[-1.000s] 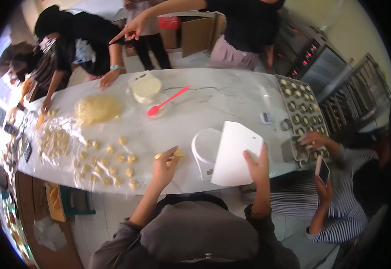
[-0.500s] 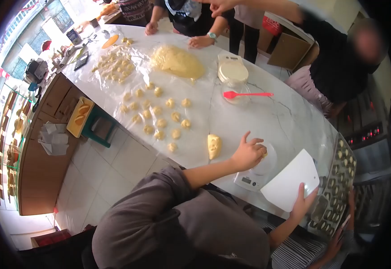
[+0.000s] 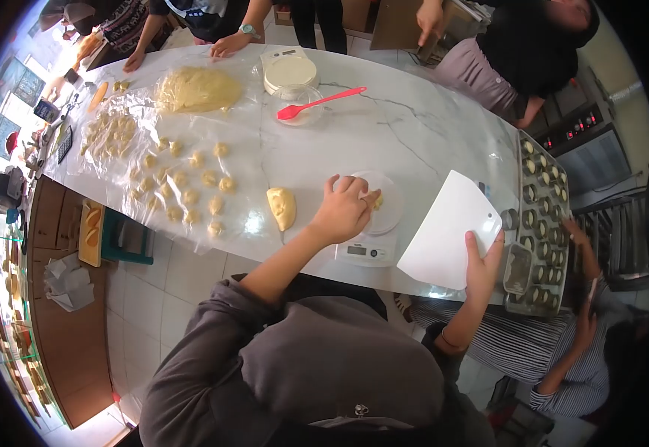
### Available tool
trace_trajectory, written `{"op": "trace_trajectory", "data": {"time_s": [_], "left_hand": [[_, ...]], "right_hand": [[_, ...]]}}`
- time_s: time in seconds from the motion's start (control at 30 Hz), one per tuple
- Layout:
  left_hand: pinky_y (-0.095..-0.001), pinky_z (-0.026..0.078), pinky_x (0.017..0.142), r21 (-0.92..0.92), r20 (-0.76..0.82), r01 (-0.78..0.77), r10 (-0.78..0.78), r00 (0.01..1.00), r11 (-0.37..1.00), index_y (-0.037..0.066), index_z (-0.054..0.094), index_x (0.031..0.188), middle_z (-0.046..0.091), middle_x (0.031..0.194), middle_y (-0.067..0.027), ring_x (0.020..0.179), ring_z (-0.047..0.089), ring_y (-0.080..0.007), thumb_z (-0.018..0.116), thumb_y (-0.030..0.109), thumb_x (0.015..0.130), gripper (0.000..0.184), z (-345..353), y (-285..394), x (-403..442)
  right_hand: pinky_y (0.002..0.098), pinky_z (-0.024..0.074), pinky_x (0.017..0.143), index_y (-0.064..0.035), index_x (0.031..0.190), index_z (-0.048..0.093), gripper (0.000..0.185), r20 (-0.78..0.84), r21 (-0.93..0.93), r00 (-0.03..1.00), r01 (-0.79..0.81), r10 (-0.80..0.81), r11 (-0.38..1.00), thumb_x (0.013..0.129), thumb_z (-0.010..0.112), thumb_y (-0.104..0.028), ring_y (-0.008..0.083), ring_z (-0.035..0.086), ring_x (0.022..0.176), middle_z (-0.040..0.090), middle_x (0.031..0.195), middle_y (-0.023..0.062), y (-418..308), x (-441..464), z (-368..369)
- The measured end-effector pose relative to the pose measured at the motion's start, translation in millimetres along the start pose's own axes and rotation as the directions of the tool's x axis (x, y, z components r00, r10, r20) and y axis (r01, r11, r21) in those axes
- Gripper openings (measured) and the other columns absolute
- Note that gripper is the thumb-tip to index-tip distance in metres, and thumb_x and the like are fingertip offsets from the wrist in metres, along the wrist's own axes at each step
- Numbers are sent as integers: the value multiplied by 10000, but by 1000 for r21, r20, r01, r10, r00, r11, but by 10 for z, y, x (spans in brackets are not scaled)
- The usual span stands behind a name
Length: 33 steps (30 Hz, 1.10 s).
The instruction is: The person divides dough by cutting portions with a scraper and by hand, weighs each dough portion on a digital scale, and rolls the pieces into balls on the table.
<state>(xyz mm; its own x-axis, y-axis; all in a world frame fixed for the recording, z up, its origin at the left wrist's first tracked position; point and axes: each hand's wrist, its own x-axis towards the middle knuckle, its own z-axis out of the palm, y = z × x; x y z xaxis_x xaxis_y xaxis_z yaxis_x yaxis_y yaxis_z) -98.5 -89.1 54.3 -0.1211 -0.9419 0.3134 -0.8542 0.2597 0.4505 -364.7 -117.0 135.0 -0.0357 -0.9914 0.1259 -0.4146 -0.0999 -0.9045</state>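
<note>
My left hand [image 3: 345, 208] is over the round plate of a white digital kitchen scale [image 3: 365, 252], its fingers curled and pinching a small piece of yellow dough [image 3: 379, 202]. A white dough scraper [image 3: 447, 237], broad and flat, is tilted up in my right hand [image 3: 482, 267], which grips its edge near the small hole. Left of the scale lies a larger lump of yellow dough [image 3: 281, 208] with a cut side. Farther left, several small dough balls [image 3: 190, 197] rest on clear plastic sheeting.
A big dough mass [image 3: 199, 89] sits under plastic at the back. Near it are a second scale [image 3: 287, 52] with a tub, and a red brush [image 3: 320, 103] across a clear bowl. A tray of filled moulds [image 3: 544, 223] occupies the right end. Other people stand around the marble table.
The view has turned, so the table's contents appear farther left. My left fingers have come down to the dough piece on the scale. The scraper stays in my right hand. A co-worker's outstretched arm has lowered.
</note>
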Motion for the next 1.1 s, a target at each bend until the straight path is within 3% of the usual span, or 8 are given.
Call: {"op": "trace_trajectory", "data": {"time_s": [0.2,0.27,0.4,0.5,0.53,0.6,0.8,1.1], "left_hand": [[-425,318,963,-382,-393,112,-271,879,917,74,282,1376,355,1270,-190,1120,406,-306,510,156,808,618,-203,-40,-323],[-406,335,950,-540,-502,79,-396,769,838,19,322,1334,363,1274,-168,1123,422,-286,470,146,834,537,-284,4,-567],[-376,363,929,-623,-399,202,-530,748,755,-5,366,1281,423,1223,-165,1079,471,-266,434,130,863,444,-232,62,-1016],[-358,374,935,-723,-176,320,-612,771,612,-29,368,1275,473,1195,-209,1096,491,-280,396,165,911,413,-126,159,-1132],[-355,364,945,-750,-100,357,-629,771,557,-28,361,1285,472,1213,-195,1110,480,-267,381,204,927,427,-82,196,-1119],[-351,343,965,-789,53,427,-644,763,442,-27,346,1306,470,1247,-166,1138,457,-240,351,281,959,464,1,246,-1038],[-330,330,983,-745,126,500,-643,755,441,-30,298,1346,448,1287,-183,1167,448,-246,349,332,964,528,144,226,-899],[-339,315,1006,-775,152,497,-647,747,392,-86,288,1326,431,1287,-266,1213,424,-316,353,321,949,559,290,132,-898]], "right_hand": [[333,346,958,-5,1321,333,518,-52,256,985,-148,167,955,880,562,-151,210,455,1115,486,1206,141,122,4,-215],[329,349,965,-20,1348,313,514,-33,580,961,-204,273,789,902,534,-149,200,449,1129,486,1219,128,247,3,-390],[348,359,973,-41,1300,379,410,238,904,969,-247,71,349,934,469,-202,222,424,1173,468,1273,98,633,85,-665],[353,432,852,-36,1282,387,411,322,877,920,-379,226,296,936,437,-253,226,522,1024,553,1137,109,576,173,-536],[347,438,772,-25,1289,373,432,526,832,849,-502,-48,238,934,428,-267,224,532,913,566,1033,101,700,319,-431],[333,450,614,-5,1303,345,477,686,658,445,-716,-575,232,929,411,-294,218,552,689,591,825,86,1089,647,-187],[239,295,415,26,1363,223,639,838,515,545,-771,-30,374,908,437,-368,115,333,409,437,558,39,944,305,247],[200,269,413,-94,1373,261,533,913,397,405,-866,-39,304,935,406,-361,76,342,403,621,840,202,1084,250,474]]}}
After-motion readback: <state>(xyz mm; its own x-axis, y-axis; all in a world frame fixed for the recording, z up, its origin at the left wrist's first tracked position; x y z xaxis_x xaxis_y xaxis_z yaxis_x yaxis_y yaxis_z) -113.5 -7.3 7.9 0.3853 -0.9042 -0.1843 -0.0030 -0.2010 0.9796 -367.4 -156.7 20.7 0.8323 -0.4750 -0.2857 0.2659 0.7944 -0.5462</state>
